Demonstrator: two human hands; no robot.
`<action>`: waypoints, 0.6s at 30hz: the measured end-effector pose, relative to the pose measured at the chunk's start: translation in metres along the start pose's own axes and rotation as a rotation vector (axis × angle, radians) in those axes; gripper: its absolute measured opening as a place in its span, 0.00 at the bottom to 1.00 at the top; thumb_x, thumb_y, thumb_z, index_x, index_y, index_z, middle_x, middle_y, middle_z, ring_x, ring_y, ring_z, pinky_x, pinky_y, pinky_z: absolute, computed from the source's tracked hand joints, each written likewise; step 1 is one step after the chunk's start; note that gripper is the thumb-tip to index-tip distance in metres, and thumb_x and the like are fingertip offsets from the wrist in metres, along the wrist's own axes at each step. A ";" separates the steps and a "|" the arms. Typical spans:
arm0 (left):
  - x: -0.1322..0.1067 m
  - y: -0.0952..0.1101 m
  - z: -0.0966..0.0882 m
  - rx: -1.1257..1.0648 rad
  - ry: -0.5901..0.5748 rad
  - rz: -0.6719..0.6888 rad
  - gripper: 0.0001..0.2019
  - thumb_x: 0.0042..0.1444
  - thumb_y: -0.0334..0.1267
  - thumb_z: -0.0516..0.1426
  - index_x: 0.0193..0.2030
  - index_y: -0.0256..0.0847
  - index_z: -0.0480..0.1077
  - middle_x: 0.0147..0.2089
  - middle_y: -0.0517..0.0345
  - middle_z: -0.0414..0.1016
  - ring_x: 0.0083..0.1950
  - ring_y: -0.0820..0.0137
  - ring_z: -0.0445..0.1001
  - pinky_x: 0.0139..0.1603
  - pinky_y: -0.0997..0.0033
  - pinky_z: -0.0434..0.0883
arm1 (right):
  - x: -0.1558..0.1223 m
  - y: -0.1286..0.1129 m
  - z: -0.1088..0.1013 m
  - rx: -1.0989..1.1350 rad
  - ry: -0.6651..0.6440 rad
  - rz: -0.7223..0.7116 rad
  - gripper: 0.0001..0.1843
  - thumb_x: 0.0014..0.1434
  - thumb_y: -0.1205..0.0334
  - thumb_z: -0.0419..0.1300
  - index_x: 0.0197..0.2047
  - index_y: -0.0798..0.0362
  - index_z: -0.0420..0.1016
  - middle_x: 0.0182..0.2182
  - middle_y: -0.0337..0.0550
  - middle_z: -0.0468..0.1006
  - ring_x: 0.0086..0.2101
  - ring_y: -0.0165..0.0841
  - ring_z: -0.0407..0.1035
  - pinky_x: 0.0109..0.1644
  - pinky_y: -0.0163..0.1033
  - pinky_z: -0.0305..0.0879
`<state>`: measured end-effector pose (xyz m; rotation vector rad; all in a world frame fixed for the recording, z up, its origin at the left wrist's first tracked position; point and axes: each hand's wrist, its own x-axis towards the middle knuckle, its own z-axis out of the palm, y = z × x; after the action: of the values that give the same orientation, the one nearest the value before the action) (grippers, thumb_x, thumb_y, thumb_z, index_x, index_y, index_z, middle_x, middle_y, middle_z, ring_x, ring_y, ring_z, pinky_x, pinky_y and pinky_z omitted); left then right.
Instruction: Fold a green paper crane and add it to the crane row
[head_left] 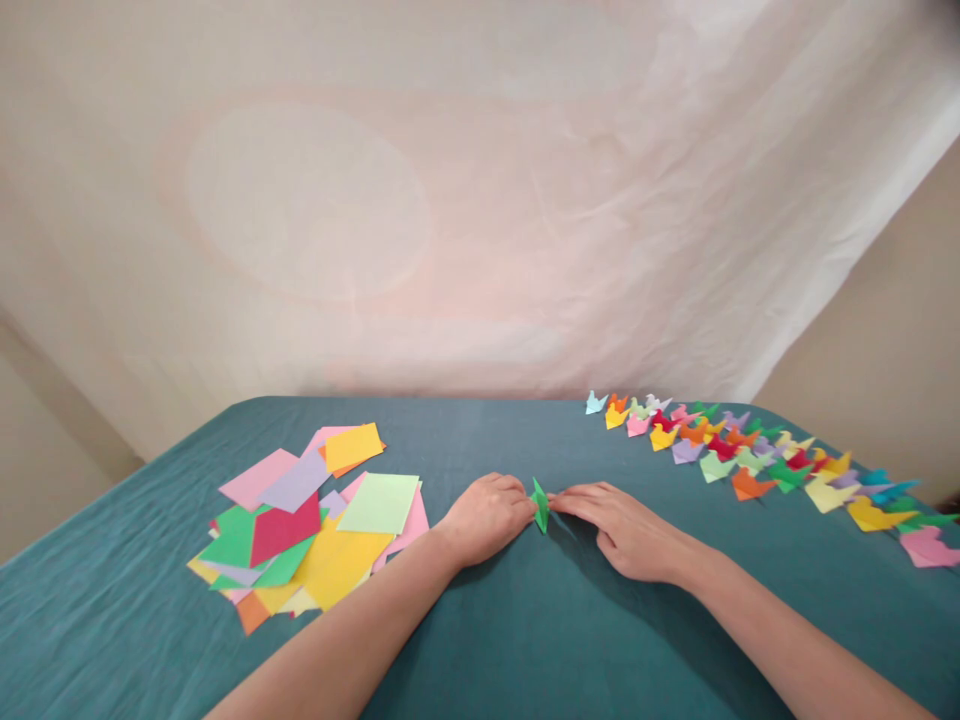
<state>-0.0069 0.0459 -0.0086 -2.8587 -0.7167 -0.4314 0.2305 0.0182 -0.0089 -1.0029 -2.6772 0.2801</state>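
A small piece of green folded paper stands on edge over the middle of the table, between my two hands. From its left side, my left hand grips it with bent fingers, the fingertips partly hidden. My right hand reaches in from the other side, index finger and neighbouring fingers stretched together, and pinches the paper's right edge at the fingertips. The green paper has a narrow, pointed shape with one tip upward and one downward.
A teal cloth covers the table. To the left lies a loose pile of coloured paper squares. Rows of small folded paper birds run along the right side. Behind the table hangs a pale sheet.
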 end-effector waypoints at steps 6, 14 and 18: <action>-0.001 -0.001 0.001 -0.036 -0.005 -0.018 0.13 0.64 0.37 0.46 0.41 0.39 0.71 0.35 0.53 0.75 0.43 0.69 0.70 0.45 0.70 0.66 | 0.000 0.001 0.000 0.001 -0.010 -0.002 0.41 0.40 0.80 0.46 0.60 0.49 0.59 0.54 0.41 0.68 0.53 0.35 0.60 0.58 0.46 0.56; -0.004 -0.003 0.002 -0.142 0.011 -0.074 0.12 0.63 0.37 0.47 0.43 0.41 0.71 0.37 0.55 0.75 0.45 0.69 0.70 0.47 0.70 0.66 | -0.001 0.005 0.001 0.001 -0.014 -0.036 0.40 0.42 0.79 0.47 0.60 0.46 0.61 0.56 0.40 0.66 0.54 0.36 0.59 0.58 0.49 0.54; -0.005 -0.003 0.003 -0.161 0.018 -0.076 0.12 0.63 0.37 0.47 0.43 0.41 0.71 0.38 0.55 0.75 0.45 0.69 0.70 0.47 0.70 0.66 | 0.000 0.006 0.001 -0.017 -0.032 -0.042 0.40 0.43 0.78 0.47 0.60 0.46 0.61 0.57 0.39 0.65 0.55 0.37 0.59 0.58 0.49 0.54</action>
<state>-0.0117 0.0475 -0.0124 -2.9794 -0.8253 -0.5490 0.2339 0.0229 -0.0118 -0.9535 -2.7299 0.2681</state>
